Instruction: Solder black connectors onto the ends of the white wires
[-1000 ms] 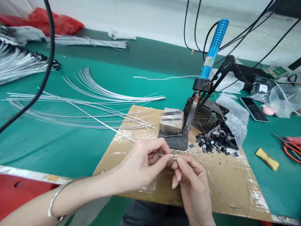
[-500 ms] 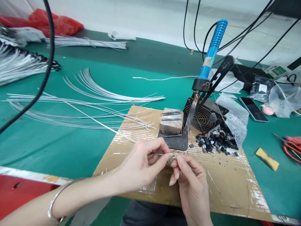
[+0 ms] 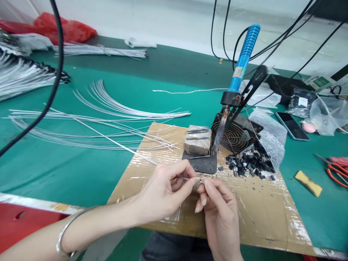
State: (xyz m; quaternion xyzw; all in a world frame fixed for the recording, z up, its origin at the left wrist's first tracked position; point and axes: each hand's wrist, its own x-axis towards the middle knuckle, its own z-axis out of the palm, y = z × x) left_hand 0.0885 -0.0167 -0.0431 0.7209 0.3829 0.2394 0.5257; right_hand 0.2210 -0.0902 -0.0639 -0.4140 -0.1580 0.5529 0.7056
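A thin white wire runs from the left across the cardboard and passes behind my left hand. Thumb and index finger of that hand pinch it close to its tip. My right hand has its thumb and index finger closed on the same end, just right of the left fingertips. Its other fingers are curled. Whether a small part sits on the wire end between the fingers is too small to tell. Just beyond both hands is the black base plate of a soldering iron stand, carrying a blue-handled soldering iron.
Cardboard covers the work area. Loose white wires lie left. Small black connectors spill from a bubble-wrap bag. A yellow sponge, orange-handled pliers and a phone lie right. A black cable hangs at left.
Both hands keep their pinch on the wire end. My right hand has shifted very slightly left. The view itself has moved a little; nothing else differs.
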